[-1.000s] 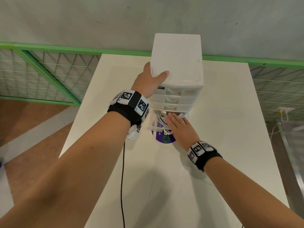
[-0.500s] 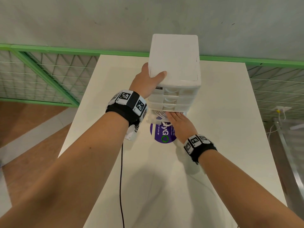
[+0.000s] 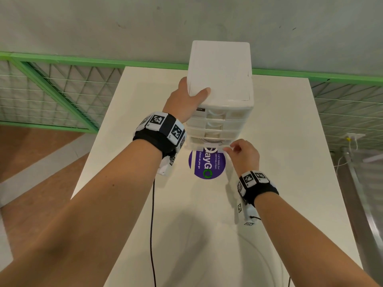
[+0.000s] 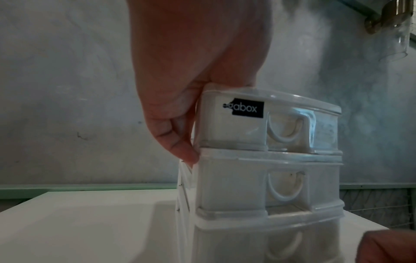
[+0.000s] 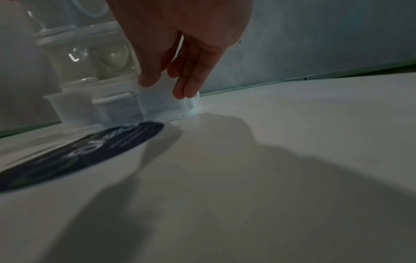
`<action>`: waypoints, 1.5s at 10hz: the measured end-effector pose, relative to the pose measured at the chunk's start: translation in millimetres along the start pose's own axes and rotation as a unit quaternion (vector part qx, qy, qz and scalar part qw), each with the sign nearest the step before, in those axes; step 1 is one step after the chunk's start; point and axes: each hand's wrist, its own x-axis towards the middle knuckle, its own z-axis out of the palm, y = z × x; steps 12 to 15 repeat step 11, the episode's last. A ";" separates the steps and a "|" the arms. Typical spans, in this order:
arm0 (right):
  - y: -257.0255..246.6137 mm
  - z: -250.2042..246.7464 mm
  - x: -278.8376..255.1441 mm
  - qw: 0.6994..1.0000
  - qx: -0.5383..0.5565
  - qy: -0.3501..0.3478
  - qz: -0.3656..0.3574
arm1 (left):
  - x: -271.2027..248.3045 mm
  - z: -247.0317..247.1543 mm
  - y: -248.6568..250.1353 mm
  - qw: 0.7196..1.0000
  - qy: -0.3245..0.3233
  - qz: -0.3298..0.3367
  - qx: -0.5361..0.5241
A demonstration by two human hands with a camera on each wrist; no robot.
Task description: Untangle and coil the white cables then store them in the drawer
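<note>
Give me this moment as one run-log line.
left hand: grips drawer unit top | right hand: fingertips on bottom drawer front | drawer: nearly closed | cables: not clearly visible

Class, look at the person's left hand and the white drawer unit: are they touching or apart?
Touching. In the head view the left hand grips the drawer unit, thumb on its top; the left wrist view shows fingers against its side.

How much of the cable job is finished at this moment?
Done: a white coil shows inside the bottom drawer, nearly pushed in. In hand: the left hand steadies the drawer unit while the right hand touches the drawer's front corner. Left: closing it fully.
</note>
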 end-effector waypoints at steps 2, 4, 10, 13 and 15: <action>-9.5 9.2 17.6 0.992 0.055 0.042 0.108 | 0.6 -0.2 0.1 1.000 0.000 -0.004 0.001; -8.1 27.7 26.3 0.985 0.093 0.003 0.144 | 0.2 -0.2 -0.9 1.000 -0.003 0.005 0.001; 0.7 7.2 2.9 0.983 -0.009 -0.126 0.132 | -15.1 0.4 0.4 0.992 0.003 -0.052 -0.112; 24.4 -1.5 -45.7 0.978 -0.039 -0.160 0.129 | -38.7 -5.0 -20.4 0.990 0.030 -0.064 -0.124; 24.4 -1.5 -45.7 0.978 -0.039 -0.160 0.129 | -38.7 -5.0 -20.4 0.990 0.030 -0.064 -0.124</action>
